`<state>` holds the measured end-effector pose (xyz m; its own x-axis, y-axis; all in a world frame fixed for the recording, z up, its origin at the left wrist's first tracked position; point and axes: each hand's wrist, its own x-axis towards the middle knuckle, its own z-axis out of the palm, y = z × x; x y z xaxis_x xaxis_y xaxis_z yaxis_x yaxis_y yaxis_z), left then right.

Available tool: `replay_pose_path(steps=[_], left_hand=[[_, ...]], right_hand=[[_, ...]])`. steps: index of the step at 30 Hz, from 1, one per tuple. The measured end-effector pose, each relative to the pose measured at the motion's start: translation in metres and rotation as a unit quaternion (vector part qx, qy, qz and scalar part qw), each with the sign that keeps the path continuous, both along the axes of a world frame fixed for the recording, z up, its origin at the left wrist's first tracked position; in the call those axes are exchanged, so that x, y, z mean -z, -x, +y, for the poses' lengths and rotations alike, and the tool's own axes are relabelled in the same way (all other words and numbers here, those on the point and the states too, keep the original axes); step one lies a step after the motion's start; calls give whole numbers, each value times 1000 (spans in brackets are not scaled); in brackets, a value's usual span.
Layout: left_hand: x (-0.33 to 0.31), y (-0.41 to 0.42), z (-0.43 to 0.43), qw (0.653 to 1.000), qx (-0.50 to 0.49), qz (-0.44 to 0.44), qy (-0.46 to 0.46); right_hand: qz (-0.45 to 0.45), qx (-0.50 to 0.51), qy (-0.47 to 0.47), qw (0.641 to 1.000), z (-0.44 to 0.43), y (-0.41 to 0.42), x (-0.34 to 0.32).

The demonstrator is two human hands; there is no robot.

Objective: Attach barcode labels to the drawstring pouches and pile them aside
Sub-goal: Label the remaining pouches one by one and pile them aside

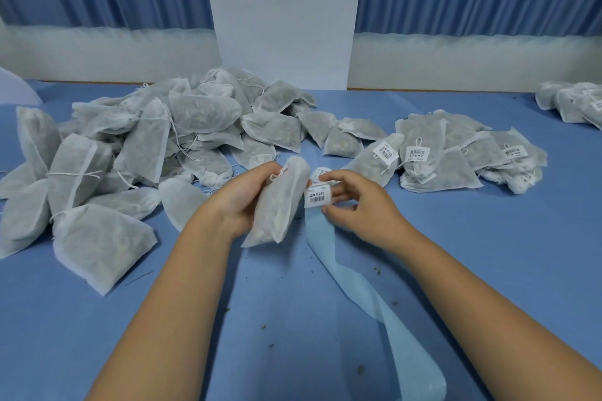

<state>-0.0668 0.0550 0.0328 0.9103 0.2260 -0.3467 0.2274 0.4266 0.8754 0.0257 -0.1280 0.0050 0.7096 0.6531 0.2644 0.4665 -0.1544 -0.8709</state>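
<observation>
Pouch in one hand, label strip in the other, above the blue table.

The left hand (242, 197) is closed around a white drawstring pouch (278, 202) filled with dark dried matter, its long axis near upright, tied neck uppermost. Just beside it, the right hand (353, 202) pinches a barcode label (318, 197) at the top of a pale blue backing strip (365, 296) trailing toward the viewer. Unlabelled pouches (146, 140) are heaped left on the table (488, 254); labelled pouches (456, 153) are piled right.

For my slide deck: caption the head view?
Left hand holds a pouch while right hand peels a barcode label.
</observation>
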Motion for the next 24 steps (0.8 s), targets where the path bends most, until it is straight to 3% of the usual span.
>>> replay_pose_path(steps=[5,13,24], left_hand=[[-2,1,0,999,-24,14,-34],[-6,3,-3,999,22,-26,42],[-8,4,-7,998,5,-26,66]], right_hand=[[-26,28,-52,998,0,0,-3],[-75,41,-86,993,-1,-1,-1],[-195,65,-81,975,-2,0,-1]])
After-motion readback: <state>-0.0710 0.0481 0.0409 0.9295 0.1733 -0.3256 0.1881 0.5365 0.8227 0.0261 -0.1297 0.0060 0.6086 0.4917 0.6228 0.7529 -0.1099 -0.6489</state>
